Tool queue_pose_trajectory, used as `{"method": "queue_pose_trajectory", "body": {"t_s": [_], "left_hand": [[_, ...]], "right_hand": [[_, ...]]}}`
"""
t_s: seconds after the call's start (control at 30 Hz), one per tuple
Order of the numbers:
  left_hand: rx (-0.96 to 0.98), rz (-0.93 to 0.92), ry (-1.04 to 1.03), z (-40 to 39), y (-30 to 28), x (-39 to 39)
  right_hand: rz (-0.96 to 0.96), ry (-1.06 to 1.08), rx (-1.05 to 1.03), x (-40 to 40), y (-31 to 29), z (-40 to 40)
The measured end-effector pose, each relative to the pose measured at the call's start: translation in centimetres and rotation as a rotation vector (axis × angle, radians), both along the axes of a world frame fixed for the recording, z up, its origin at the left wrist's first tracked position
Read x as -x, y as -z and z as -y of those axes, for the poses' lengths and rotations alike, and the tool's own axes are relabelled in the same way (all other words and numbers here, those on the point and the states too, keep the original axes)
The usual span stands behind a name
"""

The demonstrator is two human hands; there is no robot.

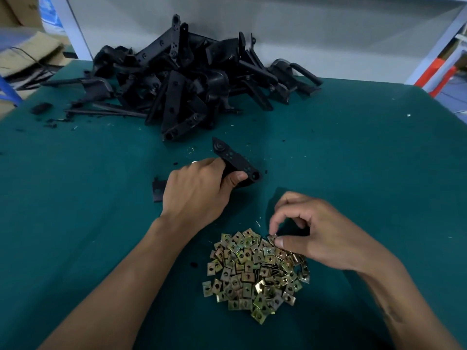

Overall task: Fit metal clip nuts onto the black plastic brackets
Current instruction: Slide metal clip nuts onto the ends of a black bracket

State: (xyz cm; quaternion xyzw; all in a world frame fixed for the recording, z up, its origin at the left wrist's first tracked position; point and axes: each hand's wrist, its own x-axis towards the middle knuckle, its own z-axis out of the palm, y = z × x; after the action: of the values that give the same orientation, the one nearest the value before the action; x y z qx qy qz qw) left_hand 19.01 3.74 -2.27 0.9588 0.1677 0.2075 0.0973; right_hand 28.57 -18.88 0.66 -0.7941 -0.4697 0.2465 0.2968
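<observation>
My left hand (199, 190) grips a black plastic bracket (237, 161) near the middle of the green table, fingers and thumb curled round it; the bracket's ends stick out past the hand. My right hand (313, 233) hovers at the upper right edge of a pile of brass-coloured metal clip nuts (255, 271) and pinches one clip nut (273, 236) between thumb and forefinger. A big heap of black brackets (182, 82) lies at the back of the table.
The green table top (366, 157) carries small black scraps (41, 108) at the far left and fine swarf near the heap. A white wall stands behind the heap. Cardboard boxes (27, 54) sit beyond the left edge, a red and white frame (439, 74) beyond the right.
</observation>
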Motion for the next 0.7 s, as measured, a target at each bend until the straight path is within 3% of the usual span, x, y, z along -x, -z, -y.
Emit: {"method": "queue_pose_trajectory", "body": {"t_s": [0.13, 0.47, 0.7], "left_hand": [[0.01, -0.007, 0.003, 0.0, 0.0, -0.2], [0.002, -0.055, 0.034, -0.1, 0.0, -0.3], [-0.036, -0.06, 0.028, 0.0, 0.0, -0.5]], "right_hand": [[0.004, -0.019, 0.02, -0.1, 0.3, 0.1], [-0.372, 0.093, -0.282, -1.2, 0.5, 0.5], [-0.434, 0.029, -0.308, -1.3, 1.1, 0.0]]}}
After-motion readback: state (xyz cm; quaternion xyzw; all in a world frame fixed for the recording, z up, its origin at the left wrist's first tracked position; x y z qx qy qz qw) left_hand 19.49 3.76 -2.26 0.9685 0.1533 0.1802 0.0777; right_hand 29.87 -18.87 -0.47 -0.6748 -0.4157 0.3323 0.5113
